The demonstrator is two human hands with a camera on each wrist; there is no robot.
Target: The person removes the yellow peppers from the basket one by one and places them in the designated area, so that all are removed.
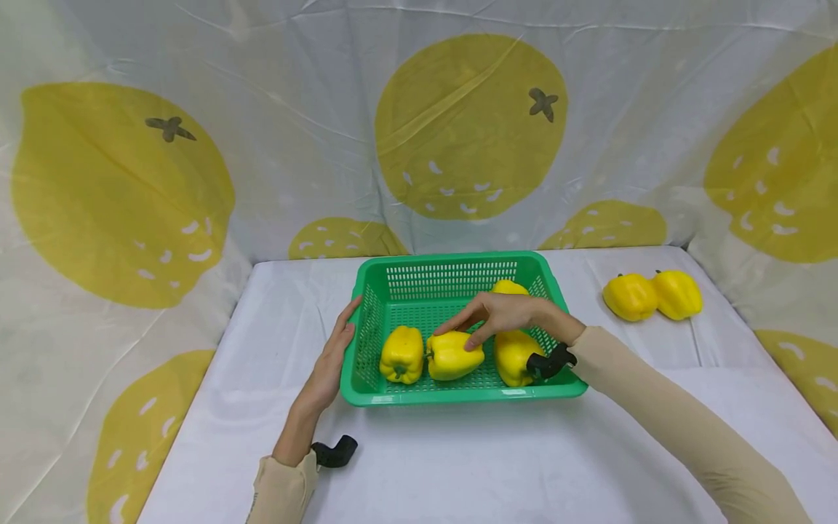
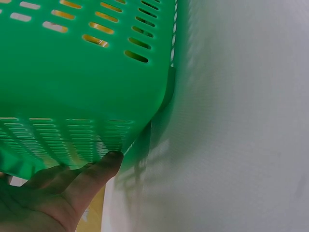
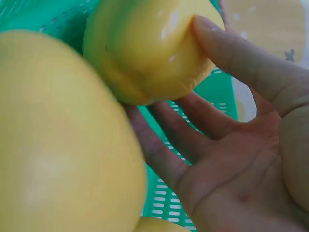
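A green plastic basket (image 1: 393, 399) holds several yellow bell peppers. My right hand (image 1: 504, 311) reaches over its right side and holds a yellow bell pepper (image 1: 455, 356) lying on its side, thumb on the near face and fingers on the far face. The right wrist view shows that pepper (image 3: 149, 48) between thumb and fingers. Just left of it sits another bell pepper (image 1: 401, 353), stem toward me. A bell pepper (image 1: 513, 356) lies under my right wrist, and one more (image 1: 509, 287) shows partly behind the hand. My left hand (image 1: 327, 367) rests against the basket's left wall, fingers extended along the outside.
Two more yellow bell peppers, a left one (image 1: 630, 296) and a right one (image 1: 678, 294), lie side by side on the white tablecloth (image 1: 458, 466), right of the basket. A lemon-printed cloth (image 1: 301, 145) hangs behind and along the sides. Black wrist mounts (image 1: 335, 451) are on both arms.
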